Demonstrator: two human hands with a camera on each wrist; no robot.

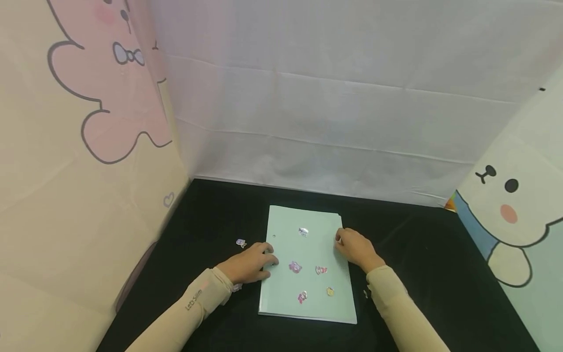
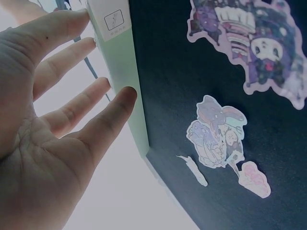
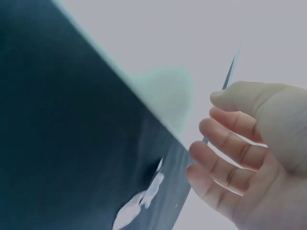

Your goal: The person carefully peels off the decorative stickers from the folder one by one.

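Observation:
A pale mint-green file folder (image 1: 281, 220) lies on the black table, with several small cartoon stickers spread over its cover. My left hand (image 1: 252, 263) is at its left edge, fingers spread and fingertips reaching onto the cover. In the left wrist view, those fingertips are right at the green spine (image 2: 125, 67), which bears a white label. At the upper right edge, my right hand (image 1: 357, 248) rests with loosely bent fingers. Seen from the right wrist, its thumb and fingers (image 3: 225, 165) lie along the folder's edge, slightly apart from each other.
Loose stickers lie on the black tabletop (image 1: 220, 205) left of the folder, including a small cartoon sticker (image 1: 241, 243) and another partly behind the left sleeve (image 1: 198, 298). Another sticker (image 1: 365, 294) lies beside the right sleeve. Printed cloth walls (image 1: 308, 112) enclose the table.

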